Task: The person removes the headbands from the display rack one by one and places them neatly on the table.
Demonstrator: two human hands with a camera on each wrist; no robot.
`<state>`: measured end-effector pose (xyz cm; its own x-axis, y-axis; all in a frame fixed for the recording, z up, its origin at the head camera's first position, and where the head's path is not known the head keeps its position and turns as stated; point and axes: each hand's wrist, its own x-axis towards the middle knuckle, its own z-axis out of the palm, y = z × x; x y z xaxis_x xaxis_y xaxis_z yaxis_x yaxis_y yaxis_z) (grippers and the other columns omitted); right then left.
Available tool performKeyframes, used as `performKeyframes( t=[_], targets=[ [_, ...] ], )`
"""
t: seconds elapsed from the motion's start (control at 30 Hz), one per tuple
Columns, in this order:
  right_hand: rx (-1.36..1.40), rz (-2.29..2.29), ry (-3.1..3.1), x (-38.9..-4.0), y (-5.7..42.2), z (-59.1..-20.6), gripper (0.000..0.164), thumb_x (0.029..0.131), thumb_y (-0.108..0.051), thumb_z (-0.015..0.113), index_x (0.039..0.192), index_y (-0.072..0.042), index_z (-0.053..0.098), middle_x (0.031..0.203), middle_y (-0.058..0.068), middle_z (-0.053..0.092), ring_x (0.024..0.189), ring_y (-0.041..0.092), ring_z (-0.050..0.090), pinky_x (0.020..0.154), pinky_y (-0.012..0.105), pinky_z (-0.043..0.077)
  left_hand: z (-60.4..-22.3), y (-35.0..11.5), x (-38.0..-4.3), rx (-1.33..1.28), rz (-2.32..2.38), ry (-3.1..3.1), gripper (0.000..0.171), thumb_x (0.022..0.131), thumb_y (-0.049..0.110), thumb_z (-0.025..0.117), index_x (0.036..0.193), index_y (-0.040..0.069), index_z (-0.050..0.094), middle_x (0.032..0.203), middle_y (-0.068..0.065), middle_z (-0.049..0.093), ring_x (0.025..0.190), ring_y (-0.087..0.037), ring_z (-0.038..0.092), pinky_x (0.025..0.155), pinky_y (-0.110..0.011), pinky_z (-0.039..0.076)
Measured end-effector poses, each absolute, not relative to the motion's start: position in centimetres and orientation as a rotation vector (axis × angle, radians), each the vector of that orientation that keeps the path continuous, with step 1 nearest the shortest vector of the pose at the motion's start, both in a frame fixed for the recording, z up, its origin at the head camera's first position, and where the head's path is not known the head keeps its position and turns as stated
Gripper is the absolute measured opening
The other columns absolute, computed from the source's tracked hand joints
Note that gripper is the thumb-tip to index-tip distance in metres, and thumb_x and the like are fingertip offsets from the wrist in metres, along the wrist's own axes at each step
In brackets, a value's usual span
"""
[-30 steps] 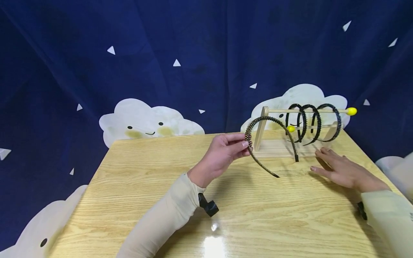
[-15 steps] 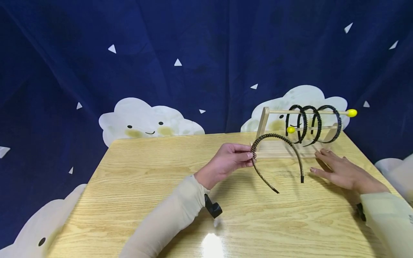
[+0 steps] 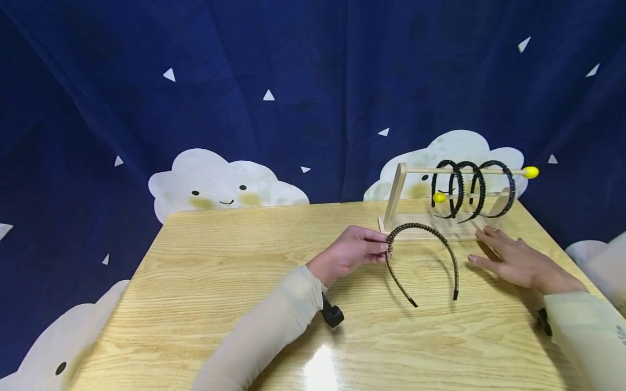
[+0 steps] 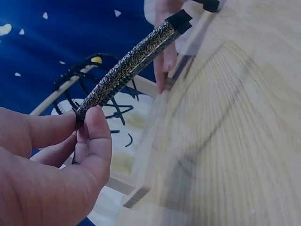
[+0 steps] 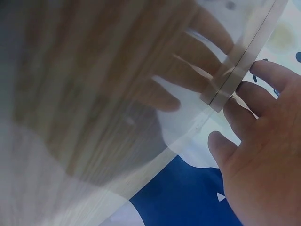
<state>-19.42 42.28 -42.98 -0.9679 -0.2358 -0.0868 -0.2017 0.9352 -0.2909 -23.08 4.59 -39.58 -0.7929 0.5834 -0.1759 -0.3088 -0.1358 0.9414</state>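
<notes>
My left hand [image 3: 349, 253] pinches one side of a dark, gold-flecked beaded headband [image 3: 415, 225]. The band is held above the table in front of a wooden rack [image 3: 395, 196], arch up, with both ends pointing down toward me. In the left wrist view, thumb and fingers grip the headband [image 4: 124, 70] near its lower part in that picture. My right hand [image 3: 520, 263] lies at the right front of the rack's base, its fingertips against the base edge [image 5: 240, 61] and its fingers extended, holding nothing. Three black headbands [image 3: 512, 187] hang on the rack.
The rack has an upper rod tipped with a yellow knob [image 3: 531, 172] and a lower one with a yellow knob [image 3: 440, 197]. It stands near the back right of the wooden table [image 3: 235, 282]. A blue cloud-print curtain [image 3: 313, 103] hangs behind.
My left hand has brought the beaded headband down and toward me, away from the front of the rods. My right hand has stayed at the base.
</notes>
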Motion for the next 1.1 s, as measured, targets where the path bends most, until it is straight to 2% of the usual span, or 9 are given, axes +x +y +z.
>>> performKeyframes(
  t=[0.13,0.17,0.23,0.37,0.43,0.6,0.73,0.93,1.1],
  targets=[
    [-0.34,-0.427,2.974,-19.4,42.3,-43.0,0.087,0.099,-0.057,0.054,0.153,0.008,0.031,0.158,0.035,0.018,0.145,0.053,0.012,0.103,0.08,0.014,-40.1,5.0,-23.3,0.285,1.935,1.571,0.025,0.095,-0.016,0.056,0.118,-0.021,0.061,0.101,-0.033,0.067,0.071,-0.016,0.065,0.091,-0.043,0.056],
    [-0.338,-0.427,2.974,-19.4,42.3,-43.1,0.087,0.099,-0.057,0.054,0.153,0.008,0.031,0.158,0.035,0.018,0.145,0.053,0.012,0.103,0.08,0.014,-40.2,5.0,-23.4,0.278,1.924,1.578,0.025,0.095,-0.016,0.055,0.118,-0.02,0.062,0.103,-0.034,0.066,0.071,-0.017,0.065,0.093,-0.045,0.055],
    [-0.332,-0.43,2.973,-19.5,42.3,-43.1,0.088,0.099,-0.057,0.054,0.153,0.008,0.031,0.157,0.035,0.018,0.145,0.053,0.012,0.103,0.08,0.014,-40.5,5.1,-23.5,0.267,1.906,1.586,0.025,0.095,-0.017,0.055,0.118,-0.019,0.062,0.104,-0.035,0.066,0.071,-0.018,0.065,0.089,-0.043,0.057],
    [-0.326,-0.417,2.976,-19.6,42.4,-43.2,0.088,0.099,-0.058,0.054,0.152,0.008,0.031,0.157,0.036,0.018,0.145,0.053,0.013,0.102,0.08,0.014,-41.0,5.5,-23.8,0.258,1.881,1.6,0.025,0.094,-0.016,0.056,0.118,-0.017,0.064,0.091,-0.019,0.07,0.069,-0.019,0.064,0.076,-0.032,0.058],
    [-0.324,-0.411,2.977,-19.6,42.4,-43.3,0.088,0.099,-0.058,0.053,0.153,0.008,0.031,0.157,0.036,0.018,0.145,0.053,0.013,0.102,0.08,0.014,-41.3,5.6,-23.9,0.261,1.866,1.612,0.025,0.094,-0.016,0.057,0.118,-0.017,0.064,0.094,-0.022,0.07,0.068,-0.018,0.064,0.072,-0.029,0.058],
    [-0.326,-0.406,2.981,-19.7,42.5,-43.3,0.089,0.098,-0.058,0.054,0.152,0.008,0.031,0.157,0.036,0.019,0.144,0.054,0.014,0.102,0.08,0.014,-41.9,6.1,-24.1,0.26,1.836,1.63,0.024,0.095,-0.015,0.056,0.117,-0.016,0.065,0.107,-0.031,0.068,0.069,-0.018,0.064,0.072,-0.028,0.058],
    [-0.331,-0.409,2.986,-19.6,42.4,-43.3,0.088,0.098,-0.058,0.054,0.152,0.008,0.032,0.157,0.036,0.019,0.144,0.054,0.014,0.102,0.08,0.014,-42.2,6.4,-24.1,0.253,1.816,1.649,0.025,0.095,-0.015,0.057,0.118,-0.016,0.065,0.109,-0.032,0.067,0.07,-0.017,0.064,0.073,-0.027,0.058],
    [-0.33,-0.422,2.981,-19.5,42.3,-43.2,0.089,0.098,-0.058,0.055,0.153,0.008,0.031,0.157,0.036,0.018,0.144,0.054,0.013,0.102,0.08,0.014,-42.6,6.8,-24.0,0.214,1.787,1.686,0.023,0.093,-0.015,0.06,0.115,-0.015,0.067,0.09,-0.017,0.069,0.066,-0.017,0.064,0.072,-0.028,0.06],
    [-0.317,-0.424,2.969,-19.5,42.2,-43.1,0.089,0.098,-0.057,0.054,0.153,0.008,0.03,0.157,0.036,0.017,0.144,0.054,0.012,0.103,0.08,0.012,-42.7,6.8,-24.0,0.206,1.771,1.693,0.023,0.093,-0.015,0.06,0.115,-0.015,0.067,0.087,-0.015,0.069,0.066,-0.017,0.064,0.073,-0.029,0.06]
  ],
)
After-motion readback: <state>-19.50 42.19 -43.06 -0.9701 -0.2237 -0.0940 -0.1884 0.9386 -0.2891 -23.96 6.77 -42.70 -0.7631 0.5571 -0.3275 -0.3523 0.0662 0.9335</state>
